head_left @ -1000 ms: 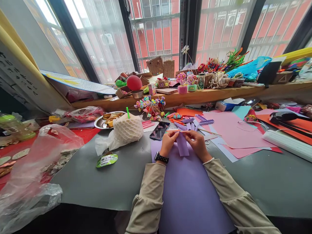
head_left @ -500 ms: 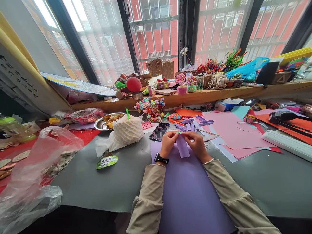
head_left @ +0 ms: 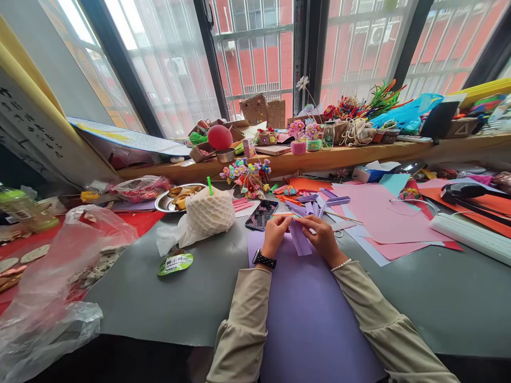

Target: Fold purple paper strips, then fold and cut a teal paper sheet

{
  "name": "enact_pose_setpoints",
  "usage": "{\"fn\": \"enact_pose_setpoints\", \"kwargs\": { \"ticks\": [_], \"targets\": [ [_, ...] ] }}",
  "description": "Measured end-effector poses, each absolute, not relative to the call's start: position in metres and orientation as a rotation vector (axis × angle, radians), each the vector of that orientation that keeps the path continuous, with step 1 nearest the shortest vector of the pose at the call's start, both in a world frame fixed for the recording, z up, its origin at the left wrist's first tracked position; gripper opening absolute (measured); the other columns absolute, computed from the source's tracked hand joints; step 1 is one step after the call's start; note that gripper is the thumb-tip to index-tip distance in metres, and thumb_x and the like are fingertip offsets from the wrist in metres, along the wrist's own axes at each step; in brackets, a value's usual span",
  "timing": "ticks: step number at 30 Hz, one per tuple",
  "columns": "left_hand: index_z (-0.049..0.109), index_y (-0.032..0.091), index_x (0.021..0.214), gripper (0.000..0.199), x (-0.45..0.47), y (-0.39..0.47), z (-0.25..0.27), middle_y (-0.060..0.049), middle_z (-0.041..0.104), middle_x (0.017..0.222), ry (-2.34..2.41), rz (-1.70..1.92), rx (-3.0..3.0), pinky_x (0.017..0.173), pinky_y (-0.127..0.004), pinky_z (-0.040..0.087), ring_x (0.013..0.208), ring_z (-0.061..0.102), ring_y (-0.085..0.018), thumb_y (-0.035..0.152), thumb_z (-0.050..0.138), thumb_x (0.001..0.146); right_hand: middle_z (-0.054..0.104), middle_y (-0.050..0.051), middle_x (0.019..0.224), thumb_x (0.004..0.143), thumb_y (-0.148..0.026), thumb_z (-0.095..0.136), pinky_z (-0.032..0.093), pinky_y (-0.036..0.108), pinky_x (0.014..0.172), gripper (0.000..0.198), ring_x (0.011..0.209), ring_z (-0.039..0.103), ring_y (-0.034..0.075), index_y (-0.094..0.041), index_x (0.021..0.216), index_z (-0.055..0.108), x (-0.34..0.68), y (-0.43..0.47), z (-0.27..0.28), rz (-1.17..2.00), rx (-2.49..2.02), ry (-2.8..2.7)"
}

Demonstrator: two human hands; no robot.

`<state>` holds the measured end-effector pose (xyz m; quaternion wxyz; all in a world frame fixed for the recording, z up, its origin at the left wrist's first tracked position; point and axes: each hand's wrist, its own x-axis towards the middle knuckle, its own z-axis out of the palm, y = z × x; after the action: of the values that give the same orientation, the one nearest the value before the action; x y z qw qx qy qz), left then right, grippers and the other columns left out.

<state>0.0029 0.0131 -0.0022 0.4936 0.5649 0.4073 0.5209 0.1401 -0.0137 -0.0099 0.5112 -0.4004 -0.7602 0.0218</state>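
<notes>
Both forearms reached forward, sleeves beige — left hand point(head_left: 276, 232) and right hand point(head_left: 321, 234) met close together, fingertips pinched, palms down.

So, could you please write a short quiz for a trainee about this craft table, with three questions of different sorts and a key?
1. True or false: both hands hold the purple strip.
2. What lies just beyond the left hand? A) phone B) red ball C) tray
3. Fill in: the hands work above a large ___ sheet.

Key:
1. True; the right hand pinches it too.
2. A, the phone.
3. Purple.
</notes>
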Motion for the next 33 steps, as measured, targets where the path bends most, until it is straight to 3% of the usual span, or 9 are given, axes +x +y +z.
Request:
{"fn": "enact_pose_setpoints", "kwargs": {
  "ticks": [9,14,17,23,28,33],
  "targets": [
    [0.060,0.011,0.069,0.021,0.003,0.014,0.000,0.001,0.057,0.065,0.843,1.219,1.364,0.056,-0.019,0.038,0.062,0.051,-0.010,0.028,0.064,0.058,0.058,0.004,0.086,0.075,-0.010,0.044,0.044,0.029,0.076,0.031,0.084,0.054,0.016,-0.022,0.100,0.058,0.142,-0.012,-0.012,0.042,-0.987,-1.807],
    [0.060,0.012,0.077,0.027,0.002,0.015,-0.003,-0.002,0.060,0.074,0.771,1.231,1.289,0.063,-0.022,0.040,0.070,0.054,-0.013,0.028,0.066,0.055,0.059,0.004,0.089,0.076,-0.011,0.044,0.043,0.028,0.077,0.031,0.086,0.053,0.016,-0.022,0.101,0.058,0.141,-0.012,-0.011,0.076,-0.968,-1.824],
    [0.056,0.012,0.088,0.040,0.002,0.016,-0.004,-0.002,0.061,0.071,0.805,1.216,1.244,0.059,-0.021,0.040,0.064,0.055,-0.011,0.028,0.068,0.054,0.059,0.003,0.090,0.075,-0.013,0.044,0.043,0.028,0.076,0.030,0.085,0.054,0.015,-0.023,0.100,0.058,0.141,-0.013,-0.010,0.128,-0.956,-1.809],
    [0.042,0.013,0.104,0.061,0.002,0.016,-0.005,-0.002,0.060,0.068,0.838,1.206,1.184,0.055,-0.021,0.042,0.058,0.056,-0.011,0.028,0.070,0.052,0.061,0.005,0.086,0.075,-0.025,0.047,0.046,0.026,0.062,0.022,0.079,0.055,0.016,-0.020,0.090,0.062,0.142,-0.013,-0.007,0.414,-1.038,-1.548],
    [0.041,0.014,0.106,0.061,0.001,0.017,-0.007,0.001,0.057,0.063,0.837,1.134,1.290,0.048,-0.017,0.038,0.054,0.053,-0.009,0.030,0.069,0.055,0.061,0.005,0.072,0.070,-0.041,0.051,0.043,0.024,0.051,0.029,0.065,0.054,0.015,-0.015,0.074,0.064,0.146,-0.006,-0.011,0.720,-1.097,-1.310],
    [0.042,0.014,0.107,0.060,0.000,0.017,-0.005,0.001,0.055,0.062,0.877,1.097,1.372,0.046,-0.016,0.036,0.054,0.052,-0.009,0.030,0.068,0.055,0.059,0.002,0.062,0.063,-0.046,0.057,0.040,0.023,0.049,0.032,0.055,0.051,0.011,-0.015,0.071,0.064,0.147,-0.003,-0.012,0.908,-1.118,-1.215]
  ]
}}
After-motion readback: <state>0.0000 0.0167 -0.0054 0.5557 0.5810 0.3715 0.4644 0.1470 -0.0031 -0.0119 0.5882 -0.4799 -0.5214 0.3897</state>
